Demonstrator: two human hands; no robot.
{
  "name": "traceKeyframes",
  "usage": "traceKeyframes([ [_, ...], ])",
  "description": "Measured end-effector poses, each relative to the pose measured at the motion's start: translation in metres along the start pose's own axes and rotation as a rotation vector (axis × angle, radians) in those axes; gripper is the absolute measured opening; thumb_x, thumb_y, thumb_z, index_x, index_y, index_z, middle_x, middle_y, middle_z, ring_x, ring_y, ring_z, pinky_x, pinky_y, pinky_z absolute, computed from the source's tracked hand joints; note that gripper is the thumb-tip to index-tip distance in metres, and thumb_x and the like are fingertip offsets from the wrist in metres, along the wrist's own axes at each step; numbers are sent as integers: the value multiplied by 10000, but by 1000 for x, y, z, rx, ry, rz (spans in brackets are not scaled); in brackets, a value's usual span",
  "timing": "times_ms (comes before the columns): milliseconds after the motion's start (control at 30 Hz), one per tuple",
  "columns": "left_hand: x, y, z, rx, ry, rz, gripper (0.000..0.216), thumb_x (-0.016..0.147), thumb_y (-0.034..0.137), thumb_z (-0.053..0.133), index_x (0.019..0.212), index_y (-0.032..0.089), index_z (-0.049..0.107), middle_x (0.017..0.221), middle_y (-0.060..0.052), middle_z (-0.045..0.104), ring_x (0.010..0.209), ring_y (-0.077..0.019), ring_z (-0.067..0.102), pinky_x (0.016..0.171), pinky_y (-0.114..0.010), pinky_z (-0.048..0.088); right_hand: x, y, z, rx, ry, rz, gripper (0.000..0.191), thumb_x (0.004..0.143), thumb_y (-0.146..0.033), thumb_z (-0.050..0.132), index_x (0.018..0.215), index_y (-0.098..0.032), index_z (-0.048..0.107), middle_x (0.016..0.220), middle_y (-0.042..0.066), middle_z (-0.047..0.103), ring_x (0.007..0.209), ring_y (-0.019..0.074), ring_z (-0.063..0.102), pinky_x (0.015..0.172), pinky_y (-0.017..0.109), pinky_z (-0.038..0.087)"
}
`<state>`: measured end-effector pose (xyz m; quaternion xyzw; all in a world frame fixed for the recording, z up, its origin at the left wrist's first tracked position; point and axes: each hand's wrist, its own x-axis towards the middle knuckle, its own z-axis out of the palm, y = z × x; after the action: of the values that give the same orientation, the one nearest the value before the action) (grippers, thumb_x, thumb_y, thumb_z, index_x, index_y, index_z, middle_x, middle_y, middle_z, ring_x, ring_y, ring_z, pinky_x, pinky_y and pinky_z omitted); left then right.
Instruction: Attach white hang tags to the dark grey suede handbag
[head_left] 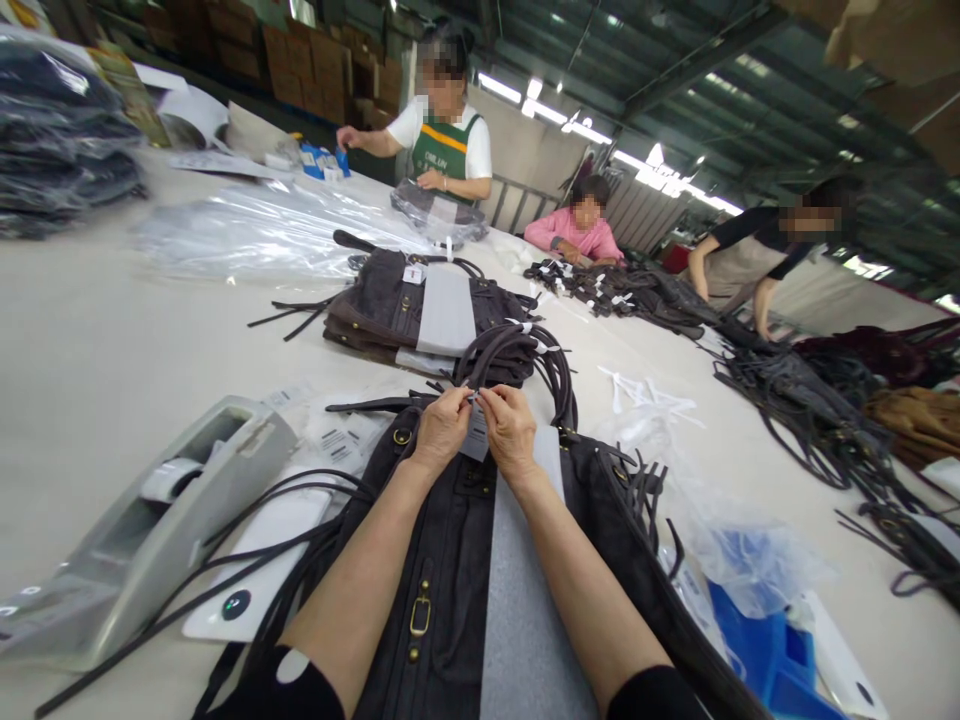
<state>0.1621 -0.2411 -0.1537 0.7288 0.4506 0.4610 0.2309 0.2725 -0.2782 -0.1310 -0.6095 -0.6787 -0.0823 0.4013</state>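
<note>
1. Head view: the left hand [442, 425] and the right hand [510, 428] meet fingertip to fingertip over the top edge of a dark brown bag [442, 560] lying flat on the white table [97, 350].
2. Both hands are pinched narrow on a small white tag [475, 432] held between them, just where the bag's handles [536, 360] loop up.
3. A grey sheet [525, 600] lies along the bag, running from below the tag toward the near edge.
4. Just left of the bag sits a grey tape dispenser [150, 530], with thin dark straps [247, 540] trailing between the two.
5. Beyond the bag lies a second brown bag [375, 310] with its own grey sheet.
6. Right of the bag are clear plastic bags [720, 550] and a blue bin [772, 650].
7. Far beyond the bag, across the table, three people work; one in a white and green top [446, 150] handles a wrapped item.
</note>
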Motion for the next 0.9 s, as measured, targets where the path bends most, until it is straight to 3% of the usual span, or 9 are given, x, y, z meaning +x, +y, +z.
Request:
traceKeyframes([
  [100, 1, 1, -3, 18, 36, 4, 188, 782, 102, 441, 858, 137, 610, 834, -75, 629, 795, -169, 585, 761, -274, 449, 2, 2, 6, 137, -130, 139, 224, 830, -256, 473, 922, -187, 665, 866, 66, 636, 824, 174, 557, 777, 303, 412],
  [267, 6, 2, -12, -136, 142, -145, 166, 777, 150, 452, 831, 163, 608, 822, -39, 630, 768, -141, 586, 748, -250, 458, 8, 8, 14, 769, -326, 696, 172, 697, -277, 571, 763, -149, 665, 645, 9, 629, 598, 143, 552, 589, 263, 429],
  [333, 6, 3, -13, -158, 117, -142, 161, 769, 171, 455, 822, 167, 607, 811, -32, 632, 759, -141, 587, 738, -247, 458, 8, 8, 17, 880, -341, 776, 177, 663, -287, 598, 741, -144, 667, 593, -8, 610, 545, 129, 528, 547, 247, 413],
  [467, 2, 1, -11, 6, 50, -18, 205, 777, 214, 406, 809, 165, 603, 833, -54, 625, 799, -170, 583, 753, -269, 444, 1, 6, 24, 672, -259, 602, 121, 702, -219, 571, 695, -170, 682, 611, -18, 617, 583, 122, 531, 574, 230, 401],
  [700, 5, -24, 2, 249, -122, 106, 272, 799, 298, 341, 822, 181, 586, 830, -55, 602, 764, -196, 581, 715, -290, 426, -8, 6, 30, 106, -62, 387, 147, 802, -230, 552, 859, -224, 687, 854, 33, 610, 823, 148, 548, 751, 244, 430],
  [900, 5, -24, 3, 272, -153, 70, 277, 794, 311, 320, 821, 183, 564, 835, -54, 592, 770, -202, 580, 692, -294, 422, -13, 5, 31, 98, 51, 290, 147, 795, -225, 573, 890, -212, 685, 862, 43, 604, 842, 148, 542, 760, 237, 437],
])
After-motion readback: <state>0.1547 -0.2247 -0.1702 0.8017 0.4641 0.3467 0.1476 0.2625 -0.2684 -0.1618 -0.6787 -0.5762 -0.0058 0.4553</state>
